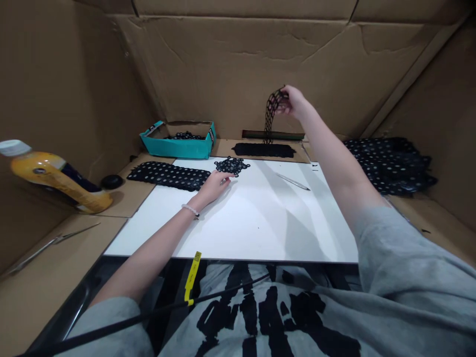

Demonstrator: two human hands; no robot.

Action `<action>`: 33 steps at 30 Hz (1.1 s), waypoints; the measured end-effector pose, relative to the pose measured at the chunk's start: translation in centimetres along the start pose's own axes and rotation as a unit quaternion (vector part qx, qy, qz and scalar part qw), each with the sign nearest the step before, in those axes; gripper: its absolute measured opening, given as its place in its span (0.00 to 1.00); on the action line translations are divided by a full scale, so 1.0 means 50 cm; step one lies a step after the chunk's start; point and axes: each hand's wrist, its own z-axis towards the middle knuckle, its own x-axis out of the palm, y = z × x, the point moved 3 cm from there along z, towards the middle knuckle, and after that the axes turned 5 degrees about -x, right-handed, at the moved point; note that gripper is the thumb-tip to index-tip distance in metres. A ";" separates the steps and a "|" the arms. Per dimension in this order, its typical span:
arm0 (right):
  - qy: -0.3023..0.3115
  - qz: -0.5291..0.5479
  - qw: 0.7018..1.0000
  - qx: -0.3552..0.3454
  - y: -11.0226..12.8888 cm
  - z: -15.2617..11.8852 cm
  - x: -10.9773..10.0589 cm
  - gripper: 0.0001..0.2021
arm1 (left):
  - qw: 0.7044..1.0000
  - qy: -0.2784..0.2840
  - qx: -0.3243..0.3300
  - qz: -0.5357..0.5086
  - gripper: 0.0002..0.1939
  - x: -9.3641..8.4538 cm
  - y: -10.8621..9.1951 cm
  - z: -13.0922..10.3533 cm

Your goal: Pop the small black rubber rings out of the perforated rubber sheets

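Observation:
My right hand point(292, 101) is raised in front of the back cardboard wall. It is closed on one end of a black mesh strip point(272, 106) with round holes, which droops down. The strip's lower end hangs over a flat black mesh stack point(263, 149); whether they touch, I cannot tell. On the white board, my left hand point(217, 183) lies with fingers apart beside a small heap of black rings point(231, 165). Its index fingertip is close to a ring at the heap's near edge. Under its wrist side ends a long black holed sheet point(169, 174).
A teal box point(178, 148) with black rings inside stands at the back left. The white board point(238, 228) bears a pen point(293, 181). More black holed sheets point(390, 166) lie right. At left are a yellow bottle point(59, 178), a black round lid point(112, 181) and tweezers point(55, 241).

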 end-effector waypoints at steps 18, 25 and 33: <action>-0.022 -0.121 0.992 0.039 -0.112 0.016 0.038 0.07 | 0.999 0.011 0.032 0.020 0.18 -0.006 0.008 -0.002; -0.080 -0.338 0.935 0.073 -0.303 -0.029 -0.066 0.09 | 0.999 0.018 0.035 0.024 0.17 0.001 0.013 -0.001; -0.103 -0.420 0.897 0.094 -0.349 -0.044 -0.128 0.17 | 0.997 0.037 0.051 0.044 0.16 0.006 0.013 -0.002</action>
